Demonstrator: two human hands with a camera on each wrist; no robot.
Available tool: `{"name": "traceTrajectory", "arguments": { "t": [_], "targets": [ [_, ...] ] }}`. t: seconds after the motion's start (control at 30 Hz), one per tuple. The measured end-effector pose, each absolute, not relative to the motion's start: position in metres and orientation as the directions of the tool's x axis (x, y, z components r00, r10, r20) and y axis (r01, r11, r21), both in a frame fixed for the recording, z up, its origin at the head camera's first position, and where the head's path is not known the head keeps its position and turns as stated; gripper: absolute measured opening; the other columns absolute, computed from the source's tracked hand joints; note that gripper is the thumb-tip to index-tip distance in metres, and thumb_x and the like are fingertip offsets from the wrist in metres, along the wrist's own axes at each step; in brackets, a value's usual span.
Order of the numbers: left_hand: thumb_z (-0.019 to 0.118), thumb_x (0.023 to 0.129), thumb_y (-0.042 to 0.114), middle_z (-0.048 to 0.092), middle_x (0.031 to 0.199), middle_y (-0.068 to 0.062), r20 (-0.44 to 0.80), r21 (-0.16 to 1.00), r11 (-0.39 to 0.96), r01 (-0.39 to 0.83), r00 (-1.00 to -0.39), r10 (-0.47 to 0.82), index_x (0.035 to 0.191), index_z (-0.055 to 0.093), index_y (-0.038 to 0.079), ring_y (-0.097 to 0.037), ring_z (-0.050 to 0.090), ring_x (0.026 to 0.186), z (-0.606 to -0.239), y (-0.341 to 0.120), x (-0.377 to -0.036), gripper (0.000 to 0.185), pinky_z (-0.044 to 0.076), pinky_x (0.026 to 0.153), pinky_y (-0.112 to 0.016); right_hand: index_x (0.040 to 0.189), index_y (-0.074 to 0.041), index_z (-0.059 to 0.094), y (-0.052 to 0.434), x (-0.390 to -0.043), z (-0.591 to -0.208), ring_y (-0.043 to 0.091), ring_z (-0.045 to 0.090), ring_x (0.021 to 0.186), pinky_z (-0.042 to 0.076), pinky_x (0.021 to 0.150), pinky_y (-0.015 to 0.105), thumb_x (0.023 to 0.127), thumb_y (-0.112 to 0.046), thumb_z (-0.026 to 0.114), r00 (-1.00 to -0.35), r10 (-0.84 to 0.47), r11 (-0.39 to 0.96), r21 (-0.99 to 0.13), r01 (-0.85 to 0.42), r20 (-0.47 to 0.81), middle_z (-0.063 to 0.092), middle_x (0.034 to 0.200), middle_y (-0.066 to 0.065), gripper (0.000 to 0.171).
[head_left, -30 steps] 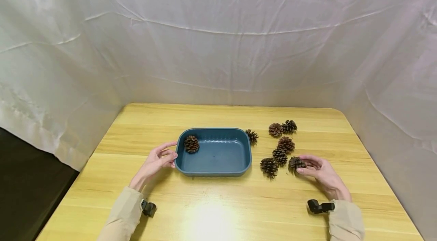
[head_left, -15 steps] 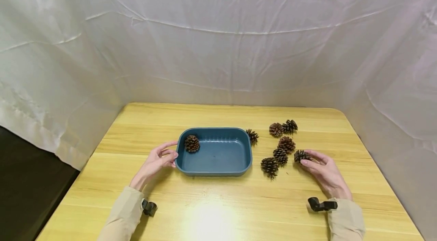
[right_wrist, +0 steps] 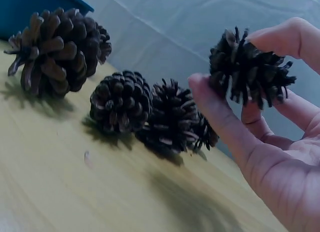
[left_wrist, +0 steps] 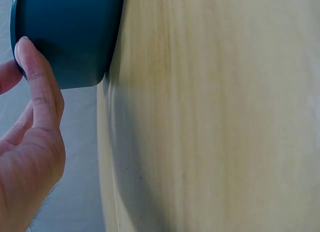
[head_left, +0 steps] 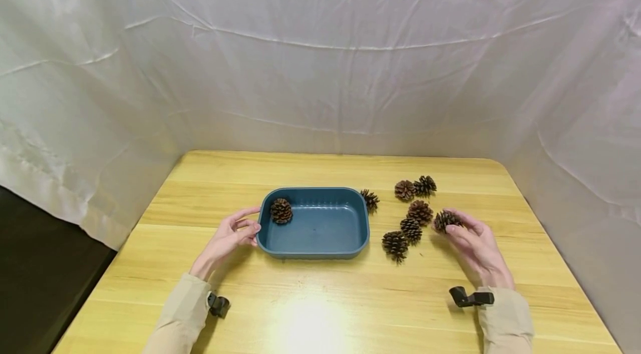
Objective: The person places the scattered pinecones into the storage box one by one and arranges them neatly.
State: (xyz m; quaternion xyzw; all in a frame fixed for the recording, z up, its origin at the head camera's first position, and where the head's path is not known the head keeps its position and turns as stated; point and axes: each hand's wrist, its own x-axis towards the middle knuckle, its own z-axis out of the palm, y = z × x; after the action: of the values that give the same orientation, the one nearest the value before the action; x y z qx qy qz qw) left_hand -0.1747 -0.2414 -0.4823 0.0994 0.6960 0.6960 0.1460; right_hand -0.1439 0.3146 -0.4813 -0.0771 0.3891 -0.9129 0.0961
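Observation:
My right hand (head_left: 473,242) pinches a dark pine cone (head_left: 444,220) (right_wrist: 249,74) between thumb and fingers, lifted just above the wooden table (head_left: 325,298). Beside it to the left lie several loose pine cones (head_left: 410,229) (right_wrist: 122,102). A blue tray (head_left: 350,242) sits at the table's middle with one pine cone (head_left: 281,211) in its left end. My left hand (head_left: 231,234) (left_wrist: 30,137) rests against the tray's left wall, its thumb on the rim (left_wrist: 65,42).
One more pine cone (head_left: 370,200) lies against the tray's far right corner, two others (head_left: 414,187) farther back. White cloth (head_left: 320,53) walls the table on three sides. Black camera mounts (head_left: 468,297) sit at both wrists.
My right hand has lifted the pine cone off the table and carried it backward and slightly right. The left hand and the tray have stayed still.

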Motion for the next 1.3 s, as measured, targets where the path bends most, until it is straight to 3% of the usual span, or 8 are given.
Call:
{"name": "traceTrajectory", "arguments": {
  "t": [0.4, 0.8, 1.0, 1.1, 1.2, 1.3],
  "targets": [
    [0.058, 0.1, 0.004, 0.065, 0.094, 0.001, -0.074, 0.997, 0.024, -0.07, -0.94, 0.333, 0.151, 0.032, -0.01, -0.008, 0.065, 0.073, -0.483, -0.242, -0.175, 0.059, 0.063, 0.07, -0.025, 0.129, -0.007, 0.067, 0.303, -0.155, -0.461, 0.013, 0.069, 0.11, 0.054, 0.1, 0.022, 0.096, 0.016, 0.049, -0.971, -0.213, -0.443, -0.897, 0.0, 0.106, 0.067, 0.125, 0.004, 0.044],
    [0.058, 0.1, 0.004, 0.065, 0.094, 0.002, -0.075, 0.997, 0.025, -0.071, -0.936, 0.344, 0.152, 0.031, -0.01, -0.007, 0.065, 0.074, -0.482, -0.242, -0.174, 0.06, 0.063, 0.071, -0.026, 0.119, -0.02, 0.066, 0.276, -0.166, -0.448, 0.003, 0.066, 0.1, 0.055, 0.094, 0.014, 0.095, 0.007, 0.06, -0.997, -0.029, -0.333, -0.941, -0.055, 0.069, 0.053, 0.127, -0.005, 0.036],
    [0.059, 0.1, 0.005, 0.065, 0.095, 0.001, -0.081, 0.997, 0.027, -0.077, -0.939, 0.335, 0.151, 0.031, -0.009, -0.007, 0.065, 0.074, -0.481, -0.241, -0.174, 0.06, 0.062, 0.071, -0.024, 0.126, -0.012, 0.068, 0.264, -0.174, -0.443, 0.003, 0.069, 0.095, 0.056, 0.09, 0.014, 0.095, 0.01, 0.059, -0.983, -0.049, -0.353, -0.924, -0.147, 0.175, 0.066, 0.123, -0.005, 0.039],
    [0.059, 0.099, 0.005, 0.065, 0.096, 0.0, -0.086, 0.996, 0.028, -0.081, -0.94, 0.332, 0.151, 0.032, -0.009, -0.007, 0.065, 0.074, -0.481, -0.241, -0.175, 0.06, 0.062, 0.071, -0.025, 0.135, -0.01, 0.063, 0.256, -0.175, -0.437, -0.003, 0.066, 0.105, 0.053, 0.094, 0.011, 0.096, 0.003, 0.062, -0.986, -0.055, -0.235, -0.962, -0.139, 0.156, 0.063, 0.137, -0.002, 0.041],
    [0.06, 0.1, 0.006, 0.065, 0.096, 0.0, -0.085, 0.996, 0.026, -0.081, -0.939, 0.334, 0.151, 0.032, -0.009, -0.007, 0.064, 0.074, -0.482, -0.241, -0.175, 0.06, 0.062, 0.071, -0.025, 0.142, -0.007, 0.056, 0.247, -0.176, -0.428, -0.008, 0.06, 0.108, 0.051, 0.087, 0.005, 0.097, -0.007, 0.066, -0.993, -0.043, -0.081, -0.991, -0.106, 0.11, 0.05, 0.152, -0.002, 0.046],
    [0.059, 0.1, 0.005, 0.065, 0.095, 0.001, -0.085, 0.996, 0.024, -0.081, -0.937, 0.338, 0.151, 0.032, -0.009, -0.007, 0.064, 0.075, -0.482, -0.242, -0.175, 0.06, 0.062, 0.071, -0.025, 0.145, -0.003, 0.052, 0.237, -0.18, -0.421, -0.006, 0.059, 0.109, 0.051, 0.083, 0.006, 0.096, -0.012, 0.069, -0.995, -0.054, 0.002, -0.996, -0.089, 0.089, 0.052, 0.149, -0.002, 0.052]
  ]
}}
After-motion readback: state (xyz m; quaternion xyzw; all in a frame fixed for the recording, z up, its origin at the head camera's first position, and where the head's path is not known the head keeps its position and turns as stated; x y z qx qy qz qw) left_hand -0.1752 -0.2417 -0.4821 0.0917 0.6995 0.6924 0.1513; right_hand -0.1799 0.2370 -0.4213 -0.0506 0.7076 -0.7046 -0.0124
